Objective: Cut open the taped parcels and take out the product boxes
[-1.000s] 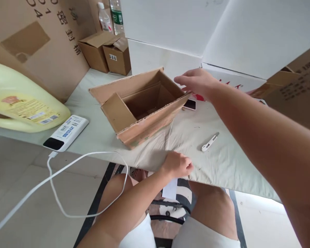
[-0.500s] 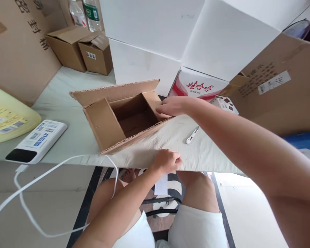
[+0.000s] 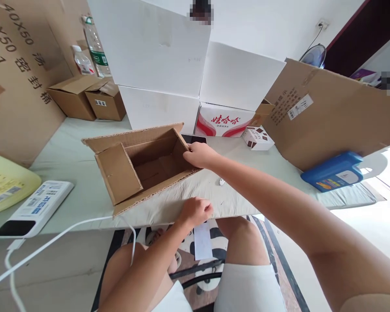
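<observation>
An open cardboard box (image 3: 118,173) stands on the cloth-covered table, its hollow inside facing me. Its left flap lies inward over part of the opening, and the back flap stands up. My right hand (image 3: 200,155) is closed on the box's right end, around the flap edge there; the fingertips are partly hidden. My left hand (image 3: 196,212) rests in a loose fist at the table's front edge, in front of the box, with nothing seen in it. Under my right forearm the tip of a small white cutter (image 3: 222,181) shows. Behind my right hand lies a dark phone-like slab (image 3: 194,139).
White cartons (image 3: 159,108) are stacked behind the box. Left are a white power bank (image 3: 43,201) with a cable, a yellow jug (image 3: 9,184) and two small brown boxes (image 3: 108,104). Right are a small patterned box (image 3: 258,138) and a blue bottle (image 3: 333,171).
My right hand has turned the box's right flap from lying over the opening to standing up. The view has shifted, showing more on the right. My left hand stays in a fist.
</observation>
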`<state>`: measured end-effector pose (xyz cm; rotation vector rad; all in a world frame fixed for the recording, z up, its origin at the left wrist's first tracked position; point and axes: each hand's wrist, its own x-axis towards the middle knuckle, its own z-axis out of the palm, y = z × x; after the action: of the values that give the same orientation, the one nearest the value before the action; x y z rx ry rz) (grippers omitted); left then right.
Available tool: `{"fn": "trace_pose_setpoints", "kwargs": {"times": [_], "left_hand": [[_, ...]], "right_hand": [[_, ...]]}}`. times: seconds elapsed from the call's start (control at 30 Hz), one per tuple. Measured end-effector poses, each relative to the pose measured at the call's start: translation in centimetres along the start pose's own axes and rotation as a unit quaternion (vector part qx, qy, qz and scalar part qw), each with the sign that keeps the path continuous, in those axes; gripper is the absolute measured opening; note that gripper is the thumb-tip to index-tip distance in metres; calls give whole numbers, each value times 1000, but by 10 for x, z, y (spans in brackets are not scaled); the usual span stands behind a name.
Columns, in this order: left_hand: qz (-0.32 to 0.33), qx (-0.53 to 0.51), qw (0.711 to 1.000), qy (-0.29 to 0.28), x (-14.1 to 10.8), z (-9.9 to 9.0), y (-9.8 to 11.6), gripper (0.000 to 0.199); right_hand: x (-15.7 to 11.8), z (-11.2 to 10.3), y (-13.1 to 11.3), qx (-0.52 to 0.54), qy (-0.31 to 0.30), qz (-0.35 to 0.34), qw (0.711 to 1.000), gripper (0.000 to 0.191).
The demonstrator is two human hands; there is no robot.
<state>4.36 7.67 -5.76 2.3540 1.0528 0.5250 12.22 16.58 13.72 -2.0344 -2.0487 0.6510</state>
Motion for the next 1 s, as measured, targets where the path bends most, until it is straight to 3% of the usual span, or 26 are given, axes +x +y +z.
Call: {"fn": "trace_pose_setpoints", "kwargs": {"times": [0.1,0.17,0.3,0.43,0.53,0.63,0.7,0.77,0.87,0.93,1.0], "left_hand": [[-9,-5,1000,-3,1,1,-1,31],[-15,-9,1000,-7,1,2,-2,30],[-20,-9,1000,-14,1,1,-1,31],[-22,-4,1000,-18,1,-2,0,33],[-20,-6,999,-25,0,-4,0,34],[-19,-12,999,-35,0,-5,0,35],[-21,-17,999,-41,0,-6,-1,36],[-25,-18,999,-42,1,-6,-1,36],[-34,-15,999,-38,4,-4,0,38],[-38,-11,999,-33,7,-2,0,38],[-38,-5,999,-27,10,1,-1,38]], "right_hand": [[-15,1,20,59,-5,25,998,22],[-25,4,36,175,-7,52,983,26],[-43,17,73,468,41,90,878,22],[-62,20,110,531,183,100,821,39],[-84,0,144,505,319,120,793,46],[-117,-36,185,432,460,170,757,42],[-141,-66,214,409,516,182,730,32],[-162,-94,244,390,528,188,730,23],[-176,-124,291,356,513,272,732,15],[-172,-133,322,285,503,337,743,22],[-161,-136,350,179,501,354,769,30]]}}
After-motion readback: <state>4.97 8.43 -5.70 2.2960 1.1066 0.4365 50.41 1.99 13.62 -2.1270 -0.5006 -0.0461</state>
